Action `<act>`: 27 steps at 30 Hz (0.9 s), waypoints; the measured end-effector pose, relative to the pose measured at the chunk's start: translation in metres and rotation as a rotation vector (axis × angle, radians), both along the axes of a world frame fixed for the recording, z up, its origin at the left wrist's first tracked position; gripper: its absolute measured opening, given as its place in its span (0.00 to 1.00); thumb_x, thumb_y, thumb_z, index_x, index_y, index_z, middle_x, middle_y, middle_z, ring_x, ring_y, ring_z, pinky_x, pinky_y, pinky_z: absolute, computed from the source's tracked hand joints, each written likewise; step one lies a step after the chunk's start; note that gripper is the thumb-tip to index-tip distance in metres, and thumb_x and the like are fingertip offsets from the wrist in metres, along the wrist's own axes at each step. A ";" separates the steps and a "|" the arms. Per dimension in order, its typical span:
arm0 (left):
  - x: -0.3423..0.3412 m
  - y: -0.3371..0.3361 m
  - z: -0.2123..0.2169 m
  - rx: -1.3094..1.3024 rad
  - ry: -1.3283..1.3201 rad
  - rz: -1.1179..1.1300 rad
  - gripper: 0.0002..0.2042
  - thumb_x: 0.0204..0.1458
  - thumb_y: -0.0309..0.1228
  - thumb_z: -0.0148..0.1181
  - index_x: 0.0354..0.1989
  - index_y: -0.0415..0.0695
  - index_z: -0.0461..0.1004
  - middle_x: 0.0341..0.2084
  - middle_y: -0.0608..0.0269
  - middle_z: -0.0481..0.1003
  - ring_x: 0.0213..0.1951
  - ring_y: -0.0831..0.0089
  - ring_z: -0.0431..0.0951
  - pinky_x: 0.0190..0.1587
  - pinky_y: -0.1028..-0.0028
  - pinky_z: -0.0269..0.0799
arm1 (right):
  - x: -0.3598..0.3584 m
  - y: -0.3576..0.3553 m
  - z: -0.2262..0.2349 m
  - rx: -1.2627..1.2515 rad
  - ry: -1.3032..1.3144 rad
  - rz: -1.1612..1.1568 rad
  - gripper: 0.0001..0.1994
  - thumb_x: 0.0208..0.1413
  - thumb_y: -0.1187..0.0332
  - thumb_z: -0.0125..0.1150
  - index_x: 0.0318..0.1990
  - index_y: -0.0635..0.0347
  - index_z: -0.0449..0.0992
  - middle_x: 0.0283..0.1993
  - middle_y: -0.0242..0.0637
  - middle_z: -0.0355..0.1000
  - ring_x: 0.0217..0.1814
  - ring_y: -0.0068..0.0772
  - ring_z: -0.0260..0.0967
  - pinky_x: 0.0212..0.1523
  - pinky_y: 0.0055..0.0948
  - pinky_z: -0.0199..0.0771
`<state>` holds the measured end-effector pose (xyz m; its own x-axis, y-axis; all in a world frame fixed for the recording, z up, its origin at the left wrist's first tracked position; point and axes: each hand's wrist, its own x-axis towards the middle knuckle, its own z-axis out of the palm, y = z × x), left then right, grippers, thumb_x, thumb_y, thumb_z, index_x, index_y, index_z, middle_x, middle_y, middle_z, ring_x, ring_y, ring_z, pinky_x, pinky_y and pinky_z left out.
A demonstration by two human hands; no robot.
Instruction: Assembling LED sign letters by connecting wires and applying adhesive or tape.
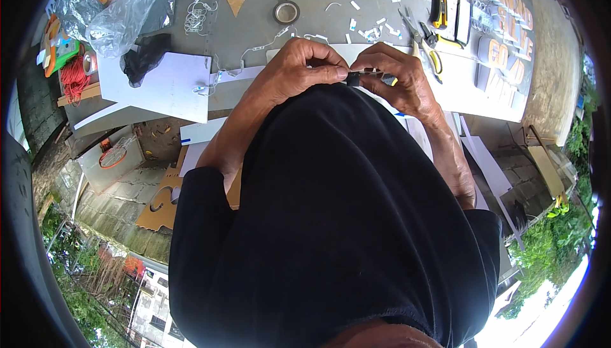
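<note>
Both of my hands meet over the near edge of the work table. The fingers of my left hand (302, 66) are closed in a pinch, with the tips almost touching those of my right hand. My right hand (402, 82) pinches too, thumb and forefinger close together. A small dark piece (353, 79) shows between the fingertips; its kind is too small to tell, and the fingers partly cover it. A wired string of small white light modules (256, 48) runs over the table beside my left hand. Beyond the hands lies a roll of dark tape (286, 12).
Yellow-handled scissors (428, 47), a yellow-black utility knife (438, 5) and scattered white bits (375, 31) lie beyond my right hand. Block letters (499, 55) stand at the right. Clear plastic bags (124, 20), a red cord coil (74, 78) and a white sheet (172, 87) are left.
</note>
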<state>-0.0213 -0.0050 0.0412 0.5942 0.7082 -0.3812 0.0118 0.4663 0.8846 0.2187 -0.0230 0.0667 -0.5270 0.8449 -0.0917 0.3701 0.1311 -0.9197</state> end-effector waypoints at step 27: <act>0.017 -0.030 0.019 0.610 0.216 0.263 0.04 0.50 0.24 0.71 0.31 0.39 0.82 0.24 0.62 0.77 0.28 0.75 0.74 0.34 0.73 0.70 | -0.009 -0.021 -0.004 -0.566 0.357 -0.369 0.05 0.55 0.73 0.70 0.32 0.62 0.80 0.32 0.29 0.76 0.33 0.16 0.70 0.37 0.21 0.70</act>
<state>-0.0042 -0.0347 0.0607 0.3291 0.9435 0.0401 0.1721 -0.1017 0.9798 0.2093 -0.0438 0.0627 -0.2991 0.8467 -0.4400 -0.0339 -0.4703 -0.8819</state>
